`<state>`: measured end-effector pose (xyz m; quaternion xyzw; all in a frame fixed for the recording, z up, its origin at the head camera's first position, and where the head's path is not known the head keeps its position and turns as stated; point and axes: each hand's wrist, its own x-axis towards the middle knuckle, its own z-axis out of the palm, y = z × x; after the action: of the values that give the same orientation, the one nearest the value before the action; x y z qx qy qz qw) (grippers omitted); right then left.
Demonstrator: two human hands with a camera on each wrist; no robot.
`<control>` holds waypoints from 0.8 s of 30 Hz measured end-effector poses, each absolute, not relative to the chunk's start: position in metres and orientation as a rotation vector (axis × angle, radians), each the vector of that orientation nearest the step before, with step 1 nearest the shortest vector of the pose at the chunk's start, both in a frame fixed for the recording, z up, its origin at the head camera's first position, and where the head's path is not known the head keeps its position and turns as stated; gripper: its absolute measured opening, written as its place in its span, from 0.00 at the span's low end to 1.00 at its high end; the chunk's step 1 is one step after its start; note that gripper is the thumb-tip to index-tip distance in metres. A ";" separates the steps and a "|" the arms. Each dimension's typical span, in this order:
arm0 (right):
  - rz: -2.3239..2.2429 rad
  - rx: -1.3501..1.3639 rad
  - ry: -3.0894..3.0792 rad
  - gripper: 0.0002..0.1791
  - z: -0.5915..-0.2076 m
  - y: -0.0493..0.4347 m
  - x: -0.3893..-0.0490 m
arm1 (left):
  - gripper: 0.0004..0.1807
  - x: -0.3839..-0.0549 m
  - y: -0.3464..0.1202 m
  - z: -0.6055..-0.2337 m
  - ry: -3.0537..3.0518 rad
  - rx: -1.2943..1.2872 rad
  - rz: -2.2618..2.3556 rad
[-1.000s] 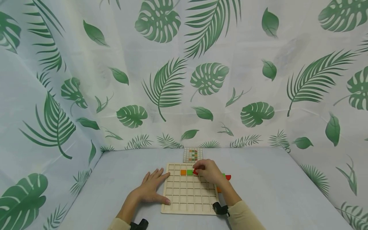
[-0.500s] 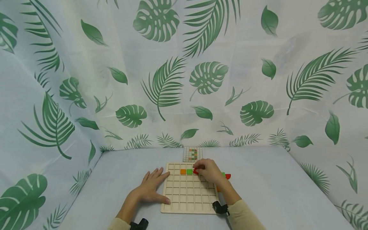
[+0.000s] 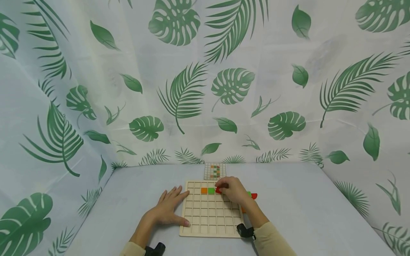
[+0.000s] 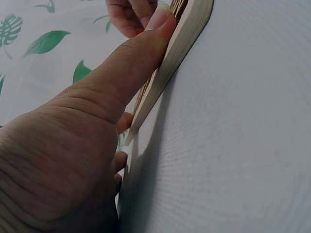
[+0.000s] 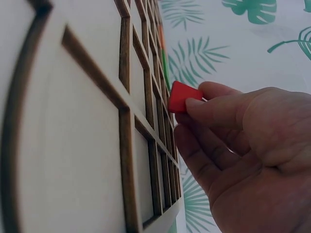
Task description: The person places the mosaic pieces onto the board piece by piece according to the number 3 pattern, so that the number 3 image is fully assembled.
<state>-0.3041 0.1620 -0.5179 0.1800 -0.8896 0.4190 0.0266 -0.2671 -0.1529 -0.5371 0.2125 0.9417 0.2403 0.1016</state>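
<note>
A wooden grid board [image 3: 212, 216] lies on the table. In its second row from the far edge sit an orange square tile [image 3: 204, 191] and a green square tile [image 3: 211, 191]. My right hand [image 3: 233, 191] pinches a red tile [image 5: 181, 97] between thumb and fingers, tilted at the cell just right of the green one. My left hand [image 3: 168, 209] lies spread along the board's left side, its thumb [image 4: 131, 58] on the edge and its fingers straight.
Behind the board lies a small pattern card [image 3: 215, 171] printed with a grid of coloured squares. More loose tiles, among them a red one [image 3: 254, 196], lie right of the board, partly hidden under my right forearm. A leaf-print cloth [image 3: 198, 89] hangs behind the table.
Hands, board and red tile keep nearly the same places over the last second. Only a slight shift of the head view shows.
</note>
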 end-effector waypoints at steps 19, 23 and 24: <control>1.250 0.556 -2.761 0.11 -0.521 0.162 -0.304 | 0.65 -0.263 -0.152 -0.533 2.759 0.642 0.754; 1.229 0.548 -2.767 0.10 -0.521 0.162 -0.306 | 0.65 -0.264 -0.152 -0.532 2.760 0.643 0.751; 1.225 0.551 -2.767 0.09 -0.522 0.162 -0.306 | 0.65 -0.263 -0.152 -0.531 2.761 0.642 0.751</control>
<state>-0.3058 0.1617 -0.5216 0.1791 -0.8991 0.3980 0.0329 -0.2635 -0.1521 -0.5313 0.2176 0.9364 0.2548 0.1045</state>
